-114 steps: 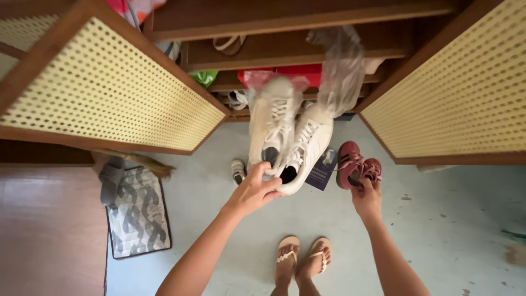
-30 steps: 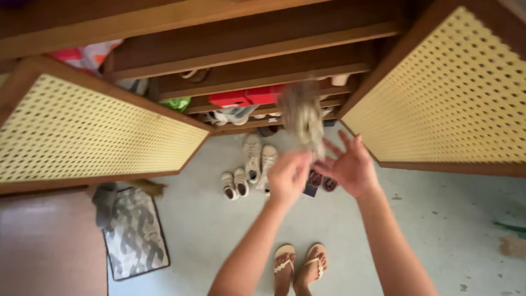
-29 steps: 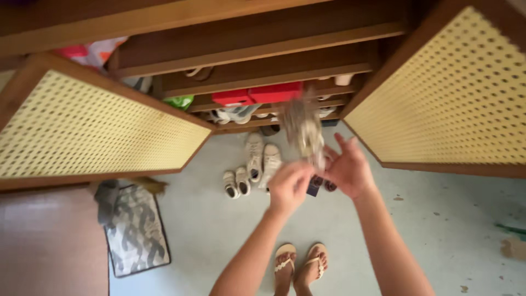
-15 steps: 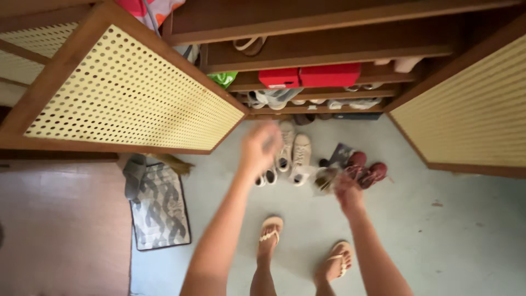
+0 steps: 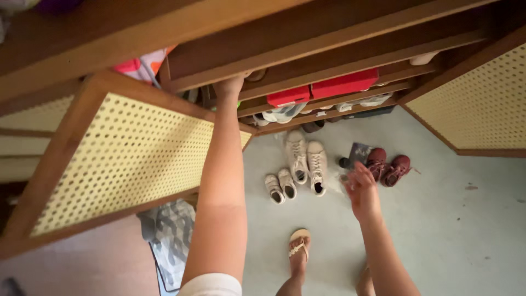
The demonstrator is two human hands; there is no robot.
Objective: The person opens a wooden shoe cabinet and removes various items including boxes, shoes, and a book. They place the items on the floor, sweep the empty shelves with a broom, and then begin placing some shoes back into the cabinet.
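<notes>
- Left hand (image 5: 230, 86) reaches into cabinet (image 5: 307, 38); grip hidden
- Right hand (image 5: 361, 186) loosely open above floor shoes (image 5: 307, 161)
- Shelf holds red boxes (image 5: 323, 90)

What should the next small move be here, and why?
Probably draw the left hand back out of the shelf with whatever it grips: it reaches under the shelf edge, fingers hidden. The right hand hangs empty-looking above the shoes on the floor.

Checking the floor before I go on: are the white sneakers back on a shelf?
No, the white sneakers stand on the floor beside the small shoes.
</notes>
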